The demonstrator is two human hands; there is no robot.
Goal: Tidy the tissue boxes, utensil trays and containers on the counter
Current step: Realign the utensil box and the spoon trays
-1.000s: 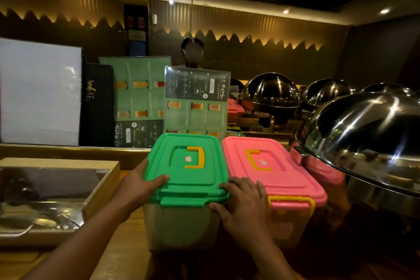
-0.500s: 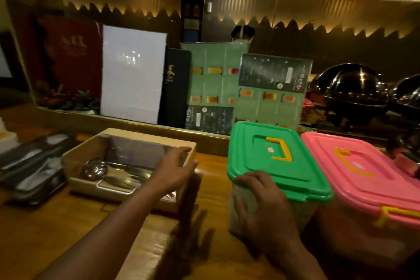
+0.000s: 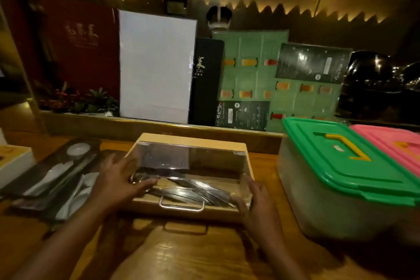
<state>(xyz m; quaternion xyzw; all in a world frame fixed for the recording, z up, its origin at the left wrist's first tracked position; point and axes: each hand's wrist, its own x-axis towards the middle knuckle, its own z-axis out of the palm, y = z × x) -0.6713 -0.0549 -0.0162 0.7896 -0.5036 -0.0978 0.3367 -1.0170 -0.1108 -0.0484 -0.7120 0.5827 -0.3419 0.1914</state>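
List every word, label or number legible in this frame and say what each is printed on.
"CAI": on the black menu cover, under a gold character.
Gold characters on the red board: too blurred to read.
Print on the dark panels of the green drink menus: too small to read.
Sticker on the green lid: unreadable.

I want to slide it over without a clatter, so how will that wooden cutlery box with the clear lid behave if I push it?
The wooden cutlery box looks rigid and low, so it should slide flat on the counter rather than tip. The loose metal utensils inside probably add weight and may rattle. The clear lid could shift; both hands flank it.
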